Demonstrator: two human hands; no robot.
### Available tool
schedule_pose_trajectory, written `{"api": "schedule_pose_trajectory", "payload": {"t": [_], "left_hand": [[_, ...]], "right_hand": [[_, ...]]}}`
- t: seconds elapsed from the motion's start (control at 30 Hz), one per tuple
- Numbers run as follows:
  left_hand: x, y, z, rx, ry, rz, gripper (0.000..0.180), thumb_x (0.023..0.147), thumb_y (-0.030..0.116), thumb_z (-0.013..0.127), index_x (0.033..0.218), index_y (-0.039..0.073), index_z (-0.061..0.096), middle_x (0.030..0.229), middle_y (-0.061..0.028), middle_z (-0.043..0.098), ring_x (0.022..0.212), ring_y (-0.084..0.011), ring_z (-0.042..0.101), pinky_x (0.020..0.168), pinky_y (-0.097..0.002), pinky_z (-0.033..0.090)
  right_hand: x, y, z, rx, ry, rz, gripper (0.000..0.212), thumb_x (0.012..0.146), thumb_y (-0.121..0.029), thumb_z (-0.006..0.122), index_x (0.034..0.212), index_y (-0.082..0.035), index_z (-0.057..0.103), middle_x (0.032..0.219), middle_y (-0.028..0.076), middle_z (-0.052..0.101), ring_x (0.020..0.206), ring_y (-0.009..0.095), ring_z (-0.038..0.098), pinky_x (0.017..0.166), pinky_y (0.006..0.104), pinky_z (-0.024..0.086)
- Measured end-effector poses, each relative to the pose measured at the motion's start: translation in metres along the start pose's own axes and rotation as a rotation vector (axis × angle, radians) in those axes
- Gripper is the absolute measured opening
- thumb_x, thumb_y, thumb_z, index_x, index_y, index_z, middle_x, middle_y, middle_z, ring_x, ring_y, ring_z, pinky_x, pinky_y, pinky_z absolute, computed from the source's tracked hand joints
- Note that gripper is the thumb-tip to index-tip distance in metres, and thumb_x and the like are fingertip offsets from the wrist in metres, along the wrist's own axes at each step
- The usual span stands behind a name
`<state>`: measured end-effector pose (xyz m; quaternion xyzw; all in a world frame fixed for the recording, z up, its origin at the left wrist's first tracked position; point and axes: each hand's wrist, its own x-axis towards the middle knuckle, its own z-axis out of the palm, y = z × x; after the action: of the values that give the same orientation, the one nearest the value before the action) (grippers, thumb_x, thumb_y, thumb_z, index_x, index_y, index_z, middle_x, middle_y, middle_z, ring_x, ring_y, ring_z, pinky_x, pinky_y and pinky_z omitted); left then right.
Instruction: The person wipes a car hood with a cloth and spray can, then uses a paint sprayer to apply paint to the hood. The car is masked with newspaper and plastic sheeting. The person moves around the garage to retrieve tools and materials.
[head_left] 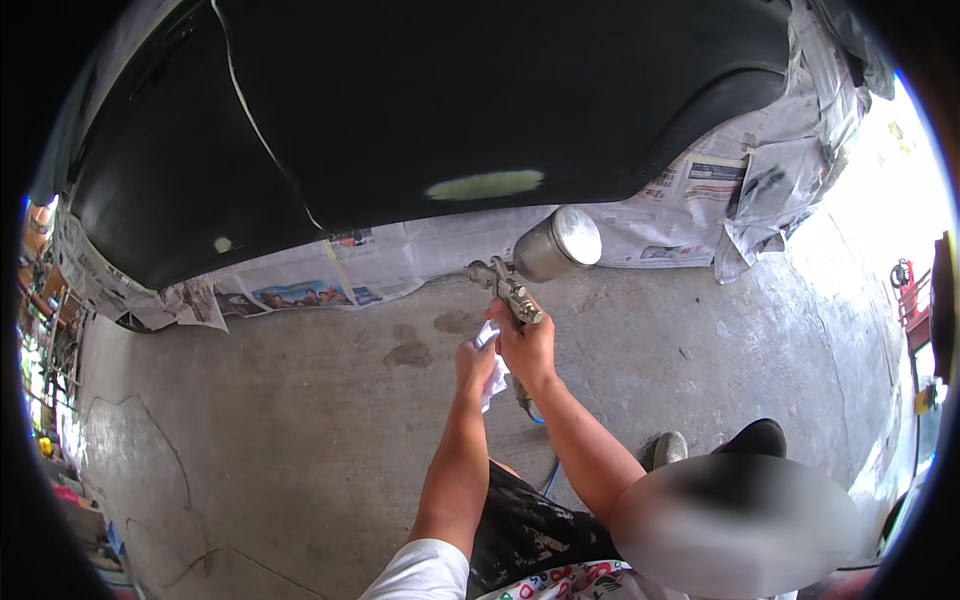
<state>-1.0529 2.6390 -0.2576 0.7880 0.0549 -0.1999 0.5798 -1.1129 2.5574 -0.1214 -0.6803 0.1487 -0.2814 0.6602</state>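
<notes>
My right hand [527,350] is wrapped round the grip of a metal spray gun [513,298], with its round silver cup [548,254] tilted up to the right. My left hand [474,367] is closed on a crumpled white cloth or paper wipe [494,382], close against the right hand and just below the gun. Beyond the gun stands a matte black car side [400,110]. A long pale yellow-green patch [485,185] shows low on it, and a small pale spot [223,244] lies further left. Whether the trigger is pressed is hidden by my fingers.
Newspaper masking [400,255] runs along the car's lower edge and wraps its right end [770,170]. A blue hose [551,476] hangs below the gun. A thin cable [185,470] lies on the concrete floor [300,420]. A shoe [670,448] shows beside a blurred oval at lower right.
</notes>
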Motion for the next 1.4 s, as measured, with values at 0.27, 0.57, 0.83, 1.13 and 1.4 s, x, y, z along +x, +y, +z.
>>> {"api": "schedule_pose_trajectory", "payload": {"t": [0.27, 0.57, 0.83, 1.13, 1.4], "left_hand": [[0.03, -0.014, 0.02, 0.102, 0.055, 0.11, 0.051, 0.087, 0.042, 0.077, 0.097, -0.007, 0.076, 0.073, -0.0195, 0.074, 0.065, -0.0292, 0.074, 0.064, -0.0419, 0.056], [0.019, 0.02, 0.071, 0.187, -0.09, 0.101, 0.048, 0.088, 0.041, 0.077, 0.1, -0.005, 0.077, 0.083, -0.0184, 0.076, 0.067, -0.0263, 0.075, 0.065, -0.0402, 0.058], [0.044, 0.009, 0.084, 0.191, -0.166, 0.113, 0.051, 0.088, 0.041, 0.078, 0.107, -0.007, 0.075, 0.09, -0.021, 0.077, 0.078, -0.0299, 0.077, 0.071, -0.0413, 0.059], [0.017, 0.041, 0.108, 0.321, -0.194, 0.154, 0.049, 0.088, 0.041, 0.078, 0.107, -0.004, 0.077, 0.097, -0.022, 0.078, 0.087, -0.0325, 0.078, 0.078, -0.0423, 0.059], [0.018, 0.05, 0.112, 0.415, -0.183, 0.207, 0.048, 0.088, 0.041, 0.077, 0.106, -0.004, 0.077, 0.096, -0.0214, 0.078, 0.087, -0.0328, 0.078, 0.079, -0.0436, 0.059]], "right_hand": [[0.018, -0.012, -0.043, -0.056, 0.06, 0.008, 0.019, 0.102, -0.022, 0.071, 0.096, -0.006, 0.064, 0.072, -0.006, 0.057, 0.059, 0.004, 0.047, 0.052, 0.0257, 0.039], [0.034, -0.012, -0.159, -0.164, 0.315, -0.015, 0.023, 0.1, -0.019, 0.072, 0.115, -0.002, 0.068, 0.079, 0.002, 0.062, 0.075, 0.009, 0.049, 0.068, 0.029, 0.046], [0.068, -0.01, -0.249, -0.176, 0.536, -0.185, 0.025, 0.101, -0.026, 0.072, 0.089, -0.005, 0.066, 0.069, -0.005, 0.054, 0.052, 0.005, 0.046, 0.047, 0.0274, 0.036], [0.075, -0.025, -0.274, -0.169, 0.56, -0.163, 0.021, 0.102, -0.026, 0.07, 0.107, -0.007, 0.063, 0.073, -0.004, 0.057, 0.058, 0.006, 0.046, 0.051, 0.0273, 0.037], [0.037, -0.046, -0.193, -0.024, 0.16, 0.111, 0.022, 0.103, -0.027, 0.069, 0.098, -0.006, 0.062, 0.072, -0.003, 0.058, 0.054, 0.006, 0.05, 0.046, 0.0267, 0.039]]}}
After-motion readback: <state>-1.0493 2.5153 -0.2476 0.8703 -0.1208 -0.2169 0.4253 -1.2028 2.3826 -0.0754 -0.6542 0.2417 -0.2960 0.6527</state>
